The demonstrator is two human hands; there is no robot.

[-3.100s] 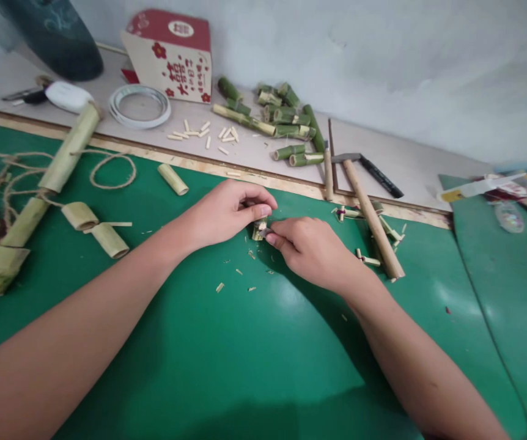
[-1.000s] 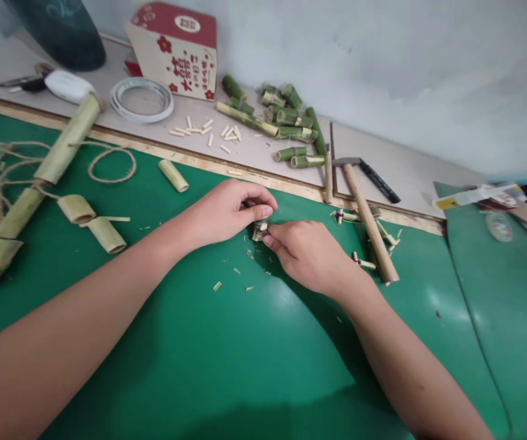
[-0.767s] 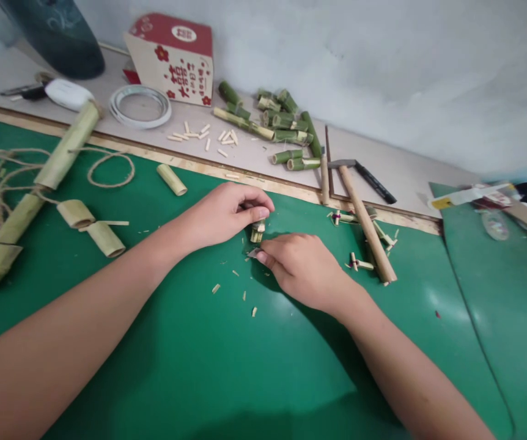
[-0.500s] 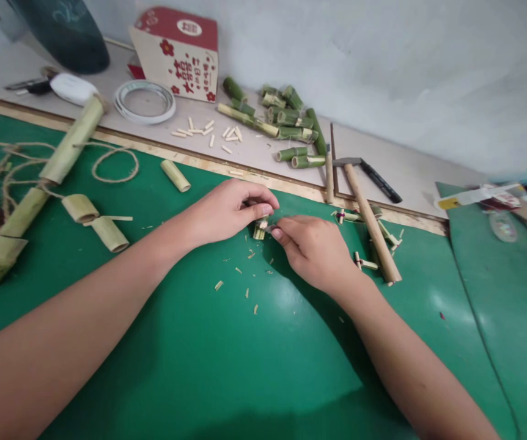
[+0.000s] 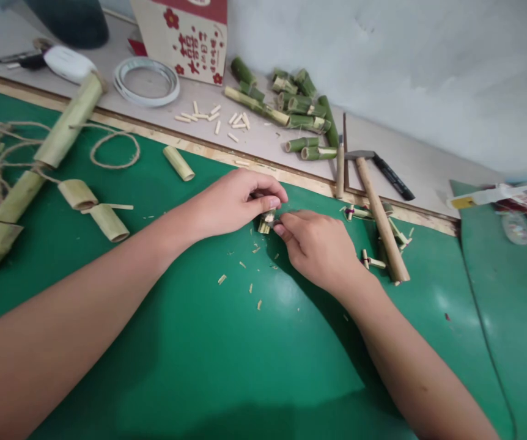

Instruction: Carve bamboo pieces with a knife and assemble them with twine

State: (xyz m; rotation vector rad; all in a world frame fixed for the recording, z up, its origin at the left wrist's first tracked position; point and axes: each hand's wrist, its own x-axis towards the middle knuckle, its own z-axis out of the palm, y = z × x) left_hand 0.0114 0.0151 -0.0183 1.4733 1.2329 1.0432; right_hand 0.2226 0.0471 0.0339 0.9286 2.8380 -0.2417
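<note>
My left hand (image 5: 233, 198) pinches a short bamboo piece (image 5: 266, 222) upright on the green mat (image 5: 208, 342). Fingers of my right hand (image 5: 321, 247) are closed on a small blade whose tip sits against the top of that piece; the blade is mostly hidden by my fingers. Several pale bamboo chips (image 5: 249, 278) lie scattered on the mat just in front of both hands.
A hammer (image 5: 380, 214) lies right of my right hand among small pegged bamboo bits (image 5: 370, 261). Green bamboo offcuts (image 5: 291, 110), short pegs (image 5: 217, 119), a tape roll (image 5: 147, 79) and a red-and-cream box (image 5: 185, 33) sit behind. Bamboo tubes (image 5: 68, 128) and twine (image 5: 114, 146) lie left.
My right hand dropped down toward me with the blade, more chips fell on the mat, then it came back up against the top of the bamboo piece. My left hand kept its grip.
</note>
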